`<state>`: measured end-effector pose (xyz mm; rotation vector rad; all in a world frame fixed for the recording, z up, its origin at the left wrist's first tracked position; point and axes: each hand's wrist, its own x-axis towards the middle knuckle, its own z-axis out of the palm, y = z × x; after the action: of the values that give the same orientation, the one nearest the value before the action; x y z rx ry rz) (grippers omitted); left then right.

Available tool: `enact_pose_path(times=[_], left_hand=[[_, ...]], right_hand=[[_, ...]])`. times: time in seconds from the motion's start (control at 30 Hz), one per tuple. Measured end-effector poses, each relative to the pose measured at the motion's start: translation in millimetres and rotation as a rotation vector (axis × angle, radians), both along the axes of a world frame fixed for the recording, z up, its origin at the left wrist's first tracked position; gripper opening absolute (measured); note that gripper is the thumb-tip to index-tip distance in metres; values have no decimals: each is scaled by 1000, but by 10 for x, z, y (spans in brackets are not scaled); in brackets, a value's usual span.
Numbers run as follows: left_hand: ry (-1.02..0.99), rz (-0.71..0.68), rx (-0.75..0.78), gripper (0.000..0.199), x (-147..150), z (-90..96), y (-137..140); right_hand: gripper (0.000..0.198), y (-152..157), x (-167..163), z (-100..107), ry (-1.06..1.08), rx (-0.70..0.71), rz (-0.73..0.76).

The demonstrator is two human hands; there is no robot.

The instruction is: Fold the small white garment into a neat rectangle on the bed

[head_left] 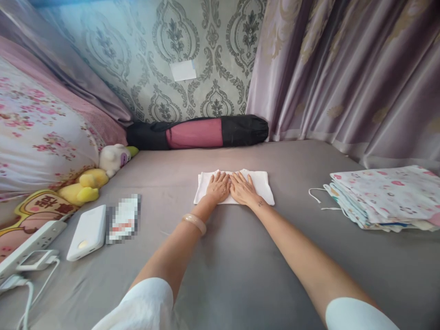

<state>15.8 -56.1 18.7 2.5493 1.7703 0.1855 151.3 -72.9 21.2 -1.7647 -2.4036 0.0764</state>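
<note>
A white folded cloth (263, 188) lies flat on the grey bed sheet (233, 261) in the middle of the head view. My left hand (218, 187) rests palm down on it, fingers stretched toward the far edge. Beside it, my right hand (243, 189) also presses flat on the cloth, fingers spread a little. The two hands touch or nearly touch at their inner sides, and they cover the cloth's centre. A pale bangle (194, 223) circles my left forearm.
To the right lies a stack of folded printed cloths (385, 195) with white ties. A power bank (87, 233), a blurred packet (124, 219) and a power strip (32, 247) sit at left, near plush toys (84, 187). A black and pink roll bag (195, 133) lies along the wall.
</note>
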Motion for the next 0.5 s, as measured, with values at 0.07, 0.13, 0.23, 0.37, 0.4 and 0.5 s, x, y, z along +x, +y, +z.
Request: enact_pose_path(times=[0.07,0.13,0.23,0.37,0.4,0.5], left_hand=[[-8,13,-25,52,-13,-33,9],[-17,24,-29,53,-14,-48,11],[-25,32,-33,54,-7,-46,8],[-47,49,-19,55,-14,-57,-4],[-57,73,-4,55,-18,-66,-8],[-74,154,33,59,-30,-86,-16]], right_hand=[[54,0,2,-34,3,8,2],[54,-1,0,-60,11,26,-3],[53,4,-3,-72,26,38,-9],[53,16,13,-60,37,30,-2],[53,18,22,-58,39,23,3],[52,18,49,-61,41,39,-38]])
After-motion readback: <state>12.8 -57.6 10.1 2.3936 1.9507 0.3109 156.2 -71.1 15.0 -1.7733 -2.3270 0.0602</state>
